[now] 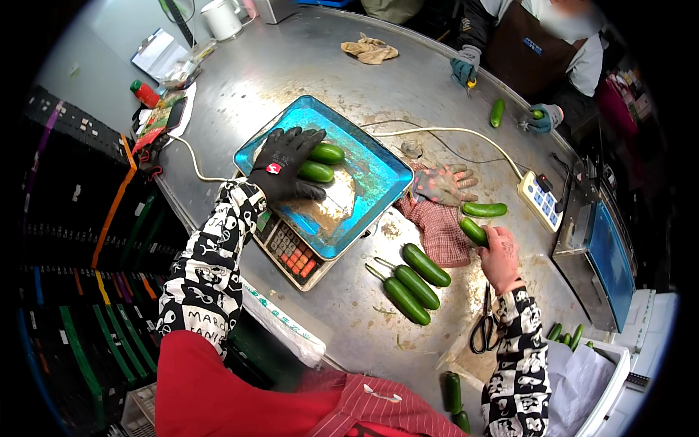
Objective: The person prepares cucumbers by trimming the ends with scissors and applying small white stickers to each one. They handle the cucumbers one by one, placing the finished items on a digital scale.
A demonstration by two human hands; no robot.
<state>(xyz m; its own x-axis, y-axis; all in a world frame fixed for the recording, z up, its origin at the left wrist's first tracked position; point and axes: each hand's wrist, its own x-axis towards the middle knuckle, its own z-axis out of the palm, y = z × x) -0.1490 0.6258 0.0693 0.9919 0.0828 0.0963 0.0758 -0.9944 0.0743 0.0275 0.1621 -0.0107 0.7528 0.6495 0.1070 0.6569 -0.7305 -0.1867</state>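
Note:
My left hand [284, 164], in a black glove, reaches over two green cucumbers [316, 172] in the blue tray [374, 191] of a scale. Its thumb and fingers span the pair and partly hide them. On the right, my bare right hand [499, 257] grips one end of a cucumber [473, 232]. Another cucumber [484, 210] lies just beyond it. Three more cucumbers, the middle one [416, 287] among them, lie side by side on the metal table [349, 333]; two have long thin stems. Black-handled scissors [484, 333] rest beside my right forearm.
A checked cloth [441, 232] and a spotted work glove [445, 184] lie right of the tray. A power strip [539, 201] and its cable cross the table. Opposite, a person [532, 54] in gloves holds yellow-handled snips and a cucumber. A lined white box [606, 393] holds cucumbers.

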